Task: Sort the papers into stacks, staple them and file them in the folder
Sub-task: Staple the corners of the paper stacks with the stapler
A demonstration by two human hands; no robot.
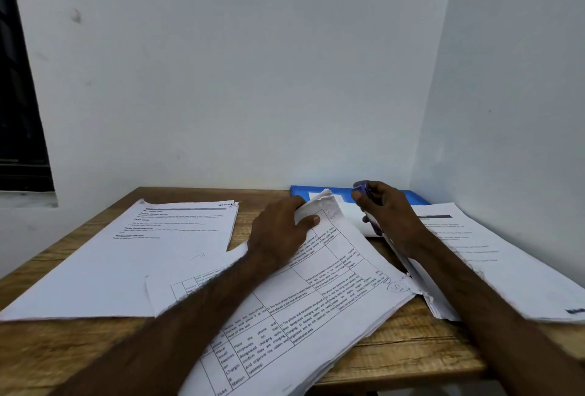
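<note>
Left hands side: the left hand (280, 234) lies on the middle stack (316, 307), thumb on top and fingers under its curled far corner, pinching it.
Right hands side: the right hand (391, 215) is curled round a purple stapler (361, 189), just beside that corner.
Middle stack: printed table, turned at a slant; legible are "Place the phone and earphones on their designated charging spots" and "organize the cables"; a handwritten circled "S" sits near its right edge.
Left stack (126, 262): flat on the surface (63, 348); headings read "SECTION", "TASK GOAL", "TASK DESCRIPTION".
Right stack (493, 269): dark header bar, text too blurred to read.
Folder (299, 191): blue, at the far edge against the wall, behind both hands, partly under papers.
</note>
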